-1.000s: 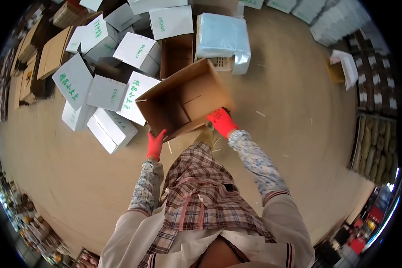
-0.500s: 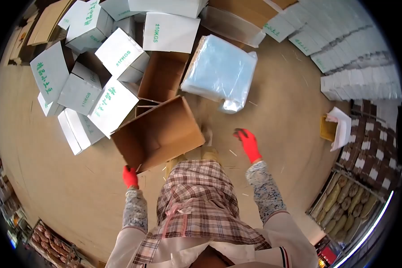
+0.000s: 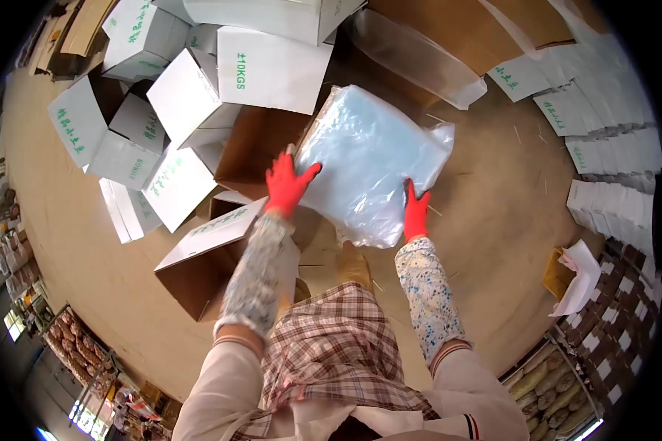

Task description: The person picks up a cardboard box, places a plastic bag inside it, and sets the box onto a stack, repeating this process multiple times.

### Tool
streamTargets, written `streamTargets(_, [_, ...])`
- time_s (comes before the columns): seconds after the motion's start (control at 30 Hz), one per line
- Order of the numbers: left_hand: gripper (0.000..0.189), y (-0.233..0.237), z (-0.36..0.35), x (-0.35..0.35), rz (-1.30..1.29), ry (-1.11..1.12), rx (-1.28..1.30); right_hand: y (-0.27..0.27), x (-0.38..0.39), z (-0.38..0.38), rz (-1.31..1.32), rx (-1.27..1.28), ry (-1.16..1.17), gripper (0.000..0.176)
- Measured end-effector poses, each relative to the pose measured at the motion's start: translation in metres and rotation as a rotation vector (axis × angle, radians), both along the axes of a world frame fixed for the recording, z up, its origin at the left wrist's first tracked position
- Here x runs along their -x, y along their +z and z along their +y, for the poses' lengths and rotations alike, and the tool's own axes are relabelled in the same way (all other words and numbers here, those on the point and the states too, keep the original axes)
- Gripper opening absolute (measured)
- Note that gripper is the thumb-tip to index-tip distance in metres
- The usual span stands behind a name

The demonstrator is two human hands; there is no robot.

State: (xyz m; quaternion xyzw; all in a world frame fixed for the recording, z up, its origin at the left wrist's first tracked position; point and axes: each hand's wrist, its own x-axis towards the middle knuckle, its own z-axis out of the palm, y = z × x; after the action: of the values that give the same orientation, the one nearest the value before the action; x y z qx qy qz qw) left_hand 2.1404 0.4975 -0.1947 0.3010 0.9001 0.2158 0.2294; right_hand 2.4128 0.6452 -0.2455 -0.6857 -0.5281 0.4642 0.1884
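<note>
A thick, flat stack of pale blue clear-plastic sheets or bags (image 3: 368, 162) lies in a shiny wrapper in front of me. At its left edge is my red-gloved left hand (image 3: 287, 185), fingers spread, thumb over the plastic. My red-gloved right hand (image 3: 416, 211) grips the lower right edge of the wrapper, its dark fingertips against the plastic. Beneath my left forearm stands an open cardboard box (image 3: 198, 283), white outside and brown inside, partly hidden by the sleeve. Another open box (image 3: 254, 147) sits just left of the stack.
Several white cartons with green print (image 3: 272, 70) are heaped at the upper left. A large brown carton with a plastic liner (image 3: 419, 59) stands beyond the stack. Flattened white cartons (image 3: 610, 154) are piled at right, near a yellow bin (image 3: 559, 275) and filled sacks (image 3: 552, 389).
My left hand has let go of the open box and moved up and right to the plastic stack. The box now sits tipped differently, lower left. My right hand has come to the stack's edge.
</note>
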Motion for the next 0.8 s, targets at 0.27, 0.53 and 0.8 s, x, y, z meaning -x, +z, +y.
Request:
streamTargets(0.27, [0.090, -0.045, 0.046, -0.162, -0.228, 0.525, -0.096, 0.014, 0.001, 0.175, -0.287, -0.187, 0.522, 0.079])
streamTargets(0.53, [0.093, -0.027, 0.095, -0.221, -0.551, 0.893, -0.118, 0.071, 0.049, 0.176, -0.439, -0.795, 0.518, 0.061])
streamTargets(0.8, [0.068, 0.016, -0.015, -0.175, -0.698, 0.733, -0.360, 0.074, 0.071, 0.066, 0.135, -0.325, 0.186, 0.017])
